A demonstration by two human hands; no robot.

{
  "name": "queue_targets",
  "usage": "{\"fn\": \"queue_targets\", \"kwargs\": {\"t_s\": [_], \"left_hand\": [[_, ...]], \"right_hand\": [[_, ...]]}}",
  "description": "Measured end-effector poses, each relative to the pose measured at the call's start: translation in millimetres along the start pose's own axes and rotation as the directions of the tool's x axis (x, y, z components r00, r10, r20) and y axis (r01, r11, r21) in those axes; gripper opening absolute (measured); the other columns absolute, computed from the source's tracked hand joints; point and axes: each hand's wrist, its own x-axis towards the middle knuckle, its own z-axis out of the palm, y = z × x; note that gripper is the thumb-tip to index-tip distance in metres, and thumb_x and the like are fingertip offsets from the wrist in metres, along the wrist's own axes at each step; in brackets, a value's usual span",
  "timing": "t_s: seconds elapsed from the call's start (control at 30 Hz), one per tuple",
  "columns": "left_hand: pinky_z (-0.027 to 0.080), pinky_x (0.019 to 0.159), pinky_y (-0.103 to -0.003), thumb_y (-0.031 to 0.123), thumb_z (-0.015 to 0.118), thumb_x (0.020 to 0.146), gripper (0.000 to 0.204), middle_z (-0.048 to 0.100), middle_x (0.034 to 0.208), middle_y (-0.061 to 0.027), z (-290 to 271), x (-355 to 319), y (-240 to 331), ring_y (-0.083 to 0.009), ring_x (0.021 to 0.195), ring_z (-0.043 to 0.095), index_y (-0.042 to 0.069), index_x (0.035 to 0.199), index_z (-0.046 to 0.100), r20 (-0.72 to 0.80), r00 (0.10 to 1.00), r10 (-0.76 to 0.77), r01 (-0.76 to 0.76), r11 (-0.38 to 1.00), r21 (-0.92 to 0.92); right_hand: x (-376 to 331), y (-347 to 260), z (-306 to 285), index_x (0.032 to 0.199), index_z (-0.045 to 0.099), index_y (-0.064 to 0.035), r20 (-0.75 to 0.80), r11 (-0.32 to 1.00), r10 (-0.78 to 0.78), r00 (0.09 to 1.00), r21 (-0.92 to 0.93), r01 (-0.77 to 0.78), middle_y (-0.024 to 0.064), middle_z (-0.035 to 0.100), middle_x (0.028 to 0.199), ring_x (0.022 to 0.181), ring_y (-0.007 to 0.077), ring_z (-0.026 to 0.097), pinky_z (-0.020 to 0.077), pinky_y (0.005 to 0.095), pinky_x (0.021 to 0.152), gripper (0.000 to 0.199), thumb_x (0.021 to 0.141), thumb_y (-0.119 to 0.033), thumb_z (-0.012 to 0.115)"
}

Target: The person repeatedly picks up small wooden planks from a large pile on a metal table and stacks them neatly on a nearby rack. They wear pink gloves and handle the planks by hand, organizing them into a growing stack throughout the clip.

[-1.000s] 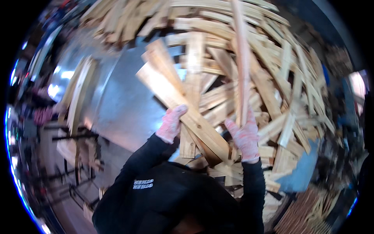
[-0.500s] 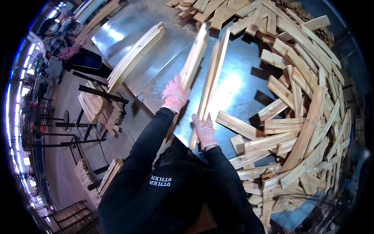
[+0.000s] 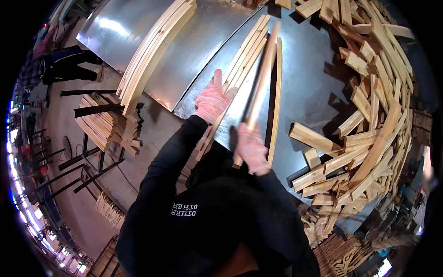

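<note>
- In the head view, wearing pinkish gloves and dark sleeves on both arms.
- Spanning the lower part of a bundle (image 3: 244, 60) of pale wooden slats with the left hand (image 3: 212, 99), one finger pointing up along its left side, thumb at its right.
- Cannot tell whether clenched on the bundle there or merely resting against it.
- Grasping a single slat (image 3: 264, 69), blurred, in the closed right hand (image 3: 251, 147), with its lower end poking out below the fist and its upper end leaning away to the right.
- Seen just right of that slat: a narrow slat (image 3: 276, 101) on the metal table (image 3: 300, 87), nearly parallel to it, close beside the right hand.
- Heaped on the right part of the table, well apart from both hands: a jumbled pile (image 3: 369, 143) of slats.
- Lying toward the left, past a seam in the metal: a neat stack (image 3: 154, 51), jutting over the near edge.
- Visible beyond that edge: black racks (image 3: 94, 110) bearing more slats (image 3: 97, 124), and a person (image 3: 69, 64) in dark trousers at upper left.
</note>
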Motion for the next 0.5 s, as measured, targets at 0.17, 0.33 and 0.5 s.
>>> {"fn": "queue_targets", "kwargs": {"t_s": [0.17, 0.33, 0.5], "left_hand": [[0.041, 0.108, -0.047, 0.058, 0.073, 0.077, 0.117, 0.037, 0.151, -0.0223, -18.1, -35.7, 4.5, -0.0396, 0.136, 0.044, 0.01, 0.16, 0.005, 0.238, 0.971, -0.023, -0.035, 0.971, 0.237], [0.043, 0.105, -0.049, 0.048, 0.074, 0.076, 0.113, 0.045, 0.142, -0.0205, -2.9, -42.3, 10.9, -0.0365, 0.128, 0.051, 0.013, 0.16, 0.006, 0.17, 0.972, -0.162, 0.102, 0.943, 0.316], [0.043, 0.104, -0.051, 0.044, 0.075, 0.075, 0.11, 0.048, 0.137, -0.024, -1.7, -46.2, -0.6, -0.039, 0.125, 0.052, 0.009, 0.158, 0.012, 0.078, 0.995, -0.068, 0.048, 0.972, 0.231]], "right_hand": [[28.7, -1.2, 46.7, 0.124, 0.055, -0.0112, 0.348, 0.914, -0.229, 0.909, -0.244, 0.324, 0.0231, 0.064, 0.111, 0.102, 0.0423, 0.063, 0.0501, 0.0516, 0.086, 0.038, 0.096, -0.037, 0.053], [43.5, 81.7, -5.9, 0.151, 0.031, -0.0082, -0.324, 0.817, -0.301, 0.897, -0.573, 0.067, 0.0256, 0.044, 0.141, 0.126, 0.0429, 0.049, 0.0435, 0.0455, 0.104, 0.093, 0.078, -0.038, 0.078], [55.4, 86.2, -14.1, 0.158, 0.016, -0.0096, -0.19, 0.973, -0.048, 0.981, -0.231, 0.003, 0.0281, 0.036, 0.148, 0.132, 0.0463, 0.043, 0.0408, 0.0475, 0.109, 0.11, 0.073, -0.034, 0.082]]}}
